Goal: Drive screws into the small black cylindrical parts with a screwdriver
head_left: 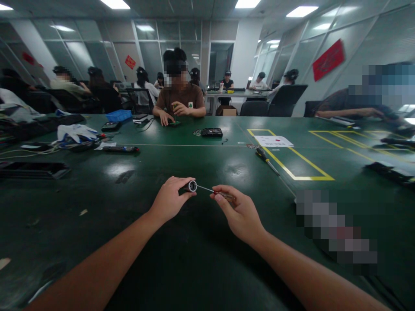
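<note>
My left hand [171, 198] is closed round a small dark cylinder [192, 186], whose round open end with a silvery rim faces right. Most of the cylinder's body is hidden behind my fingers. In my right hand [241, 211] is a screwdriver [227, 195] with a clear, brownish handle, pinched between thumb and fingers. Its thin metal shaft points left, and the tip meets the cylinder's open end. Whether the tip touches a screw inside cannot be made out. Both hands are held above the green table [155, 268].
A larger black-and-yellow screwdriver [267, 161] lies beyond my right hand, near yellow tape [311, 178] and a white sheet [274, 141]. White gloves [78, 134], a dark pen-like tool [119, 149] and a blue tray [119, 115] lie left. A person [180, 97] works opposite; a blurred-out object [335, 229] lies right.
</note>
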The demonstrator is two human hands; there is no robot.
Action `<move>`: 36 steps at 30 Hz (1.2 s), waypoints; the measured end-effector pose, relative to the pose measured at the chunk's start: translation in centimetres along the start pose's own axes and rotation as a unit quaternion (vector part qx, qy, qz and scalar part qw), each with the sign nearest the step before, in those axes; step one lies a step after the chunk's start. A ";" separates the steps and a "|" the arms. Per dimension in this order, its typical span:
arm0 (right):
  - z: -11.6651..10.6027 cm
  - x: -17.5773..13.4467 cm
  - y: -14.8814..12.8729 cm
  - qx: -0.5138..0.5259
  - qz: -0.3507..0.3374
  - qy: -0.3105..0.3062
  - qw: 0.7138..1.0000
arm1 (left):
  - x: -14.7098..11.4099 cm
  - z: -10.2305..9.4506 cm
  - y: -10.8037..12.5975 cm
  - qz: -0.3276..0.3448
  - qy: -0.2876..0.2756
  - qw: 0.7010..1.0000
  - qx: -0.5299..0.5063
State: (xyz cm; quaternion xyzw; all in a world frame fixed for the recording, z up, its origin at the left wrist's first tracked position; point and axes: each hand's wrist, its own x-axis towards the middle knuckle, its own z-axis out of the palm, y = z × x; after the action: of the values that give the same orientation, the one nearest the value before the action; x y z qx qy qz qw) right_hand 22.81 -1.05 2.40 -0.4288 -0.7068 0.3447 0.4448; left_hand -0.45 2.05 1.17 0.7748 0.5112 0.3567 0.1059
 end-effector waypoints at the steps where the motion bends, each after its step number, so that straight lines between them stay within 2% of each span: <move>1: 0.0 0.0 0.0 -0.003 -0.002 -0.005 1.000 | 0.0 0.0 0.0 0.005 -0.001 1.000 -0.005; 5: 0.0 0.0 -0.1 -0.017 -0.005 -0.020 1.000 | 0.0 0.2 0.0 0.019 -0.005 1.000 -0.014; 12: 0.0 -0.1 -0.1 -0.024 -0.003 -0.010 1.000 | 0.0 -0.1 0.2 0.001 -0.011 1.000 0.000; 24: 0.1 0.0 0.1 -0.009 0.011 -0.005 1.000 | 0.0 0.2 -0.4 0.027 -0.010 1.000 0.000; 31: -0.1 0.0 0.1 -0.003 0.003 0.001 1.000 | 0.0 0.2 -0.3 0.007 -0.015 1.000 0.001; 36: -0.2 0.1 -0.3 -0.031 -0.008 -0.016 0.999 | 0.0 0.2 -0.4 0.030 -0.043 0.999 -0.009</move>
State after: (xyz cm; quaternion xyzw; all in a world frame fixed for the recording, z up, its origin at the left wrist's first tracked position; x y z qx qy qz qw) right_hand 22.87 -1.06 2.79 -0.4313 -0.7277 0.3258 0.4222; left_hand -0.65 2.27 0.79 0.8035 0.4795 0.3303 0.1236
